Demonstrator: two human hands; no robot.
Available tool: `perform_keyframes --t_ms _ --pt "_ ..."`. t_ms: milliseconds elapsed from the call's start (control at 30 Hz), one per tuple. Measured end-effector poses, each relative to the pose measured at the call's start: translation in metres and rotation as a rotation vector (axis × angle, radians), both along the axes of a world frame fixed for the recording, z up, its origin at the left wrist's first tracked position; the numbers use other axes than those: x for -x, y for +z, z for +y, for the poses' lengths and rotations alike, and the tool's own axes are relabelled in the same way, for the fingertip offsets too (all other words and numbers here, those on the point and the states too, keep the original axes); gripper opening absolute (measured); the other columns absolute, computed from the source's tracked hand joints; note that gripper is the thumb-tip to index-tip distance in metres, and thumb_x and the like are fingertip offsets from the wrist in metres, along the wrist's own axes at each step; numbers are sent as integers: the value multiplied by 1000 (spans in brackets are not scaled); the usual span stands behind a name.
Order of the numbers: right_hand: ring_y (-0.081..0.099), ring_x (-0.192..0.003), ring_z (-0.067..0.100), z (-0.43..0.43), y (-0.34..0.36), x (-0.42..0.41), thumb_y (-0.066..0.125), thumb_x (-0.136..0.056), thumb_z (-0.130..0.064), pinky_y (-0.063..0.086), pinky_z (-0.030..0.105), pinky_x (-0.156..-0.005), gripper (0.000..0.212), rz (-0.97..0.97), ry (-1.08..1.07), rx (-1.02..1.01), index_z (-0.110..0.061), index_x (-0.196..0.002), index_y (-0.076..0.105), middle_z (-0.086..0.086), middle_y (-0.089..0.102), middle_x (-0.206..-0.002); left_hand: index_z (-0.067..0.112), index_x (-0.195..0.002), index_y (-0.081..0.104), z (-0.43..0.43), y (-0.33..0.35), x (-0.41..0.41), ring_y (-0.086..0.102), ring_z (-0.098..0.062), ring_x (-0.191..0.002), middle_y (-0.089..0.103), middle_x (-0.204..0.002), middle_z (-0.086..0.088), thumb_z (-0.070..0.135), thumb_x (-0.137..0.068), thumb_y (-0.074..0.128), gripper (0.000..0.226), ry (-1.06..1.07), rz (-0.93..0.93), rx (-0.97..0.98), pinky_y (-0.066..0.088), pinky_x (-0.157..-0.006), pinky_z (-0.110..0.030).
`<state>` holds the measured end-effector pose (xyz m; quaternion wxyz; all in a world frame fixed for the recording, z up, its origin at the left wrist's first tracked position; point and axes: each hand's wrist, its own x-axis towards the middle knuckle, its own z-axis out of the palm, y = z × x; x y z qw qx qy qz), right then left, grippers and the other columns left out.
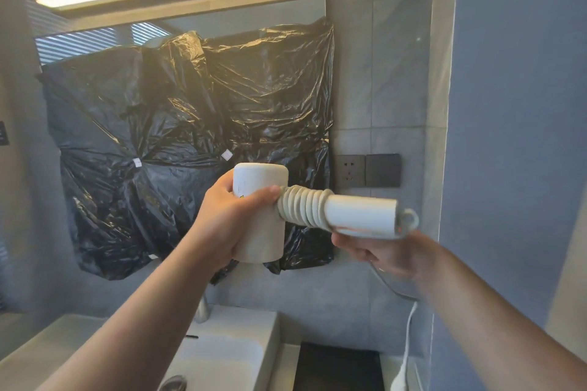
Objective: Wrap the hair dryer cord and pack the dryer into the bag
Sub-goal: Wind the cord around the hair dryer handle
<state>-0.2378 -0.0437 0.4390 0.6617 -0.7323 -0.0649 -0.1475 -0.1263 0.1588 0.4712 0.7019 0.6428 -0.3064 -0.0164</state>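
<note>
Clasping dryer point(261, 179): left hand point(233, 222) | right hand point(386, 252) under handle point(362, 214), grip unclear

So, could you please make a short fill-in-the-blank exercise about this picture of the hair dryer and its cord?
1. The head of the hair dryer is gripped by the ____ hand.
2. The cord is coiled around the dryer's ____.
3. The mirror is mostly covered with ____ plastic.
4. The plug hangs ____ the right hand.

Missing words: left; handle; black; below.
</note>
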Motion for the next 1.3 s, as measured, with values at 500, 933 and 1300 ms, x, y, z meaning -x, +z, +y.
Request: perform_keyframes --t_ms 500,933,1300 --pt "50 -50 14 13 24 -14 62 -80 2 43 22 -49 17 317 -196 547 -8 -75 76 6 61 -59 48 -121 47 5 16 2 61 -8 -91 60 -97 24 53 -54 83 76 243 -604 -507 54 -74 -35" --pt "57 -61 14 29 31 -27 55 -92 -5 53 23 -55 15 137 -601 118 -14 -94 67 9 65 -83 30 -138 42 -8 -4 7 57 -19 -112 60 -127 6 48 -64 85 88 651 -764 -207 48 -86 -39" --pt "52 -65 3 67 5 -34 51 -98 -17 43 31 -72 30 -380 -700 -111 -24 -126 59 -3 67 -89 39 -130 44 -21 -6 14 59 0 -95 58 -104 22 37 -62 88 81 551 -379 165 52 -81 -28"
